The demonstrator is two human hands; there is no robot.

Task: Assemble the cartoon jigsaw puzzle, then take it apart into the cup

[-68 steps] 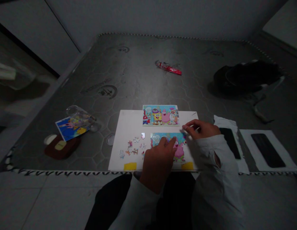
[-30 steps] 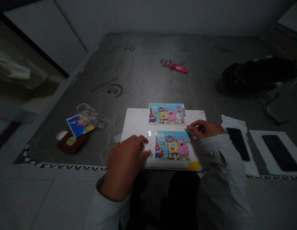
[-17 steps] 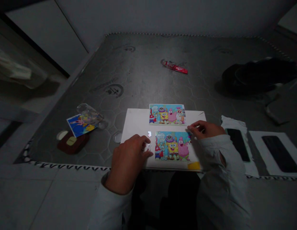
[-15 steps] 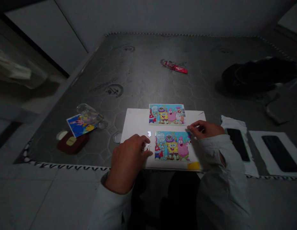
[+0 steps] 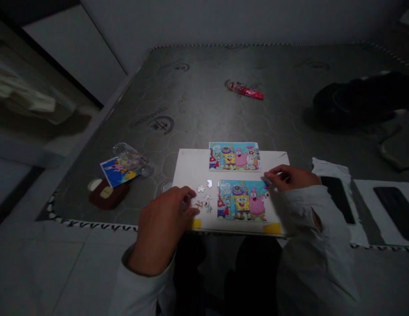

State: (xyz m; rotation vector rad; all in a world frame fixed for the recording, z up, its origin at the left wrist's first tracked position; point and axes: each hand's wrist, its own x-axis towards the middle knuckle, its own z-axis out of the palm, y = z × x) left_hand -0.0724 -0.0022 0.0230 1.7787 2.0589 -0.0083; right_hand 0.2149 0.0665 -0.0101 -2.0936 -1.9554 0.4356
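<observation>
A cartoon jigsaw puzzle (image 5: 242,202) lies partly assembled on a white board (image 5: 191,164), its right edge uneven. Above it on the board rests a printed reference card (image 5: 235,156) with a similar cartoon picture. Several loose puzzle pieces (image 5: 204,202) are scattered left of the puzzle. My left hand (image 5: 166,217) hovers by these pieces, thumb and forefinger apart, holding nothing that I can see. At the puzzle's upper right corner, my right hand (image 5: 291,177) has thumb and forefinger pinched together; whatever may be between them is too small to make out.
To the left are a brown case (image 5: 108,195), a cartoon card (image 5: 118,171) and a clear plastic packet (image 5: 130,158). A red wrapper (image 5: 245,91) lies further back. Two phones, one dark (image 5: 338,197) and another (image 5: 397,210), lie at right, with a black object (image 5: 356,103) behind.
My left hand has drawn back to the left, uncovering more loose pieces and a yellow patch on the board. My right hand keeps its pinch by the puzzle's corner. The view has shifted slightly.
</observation>
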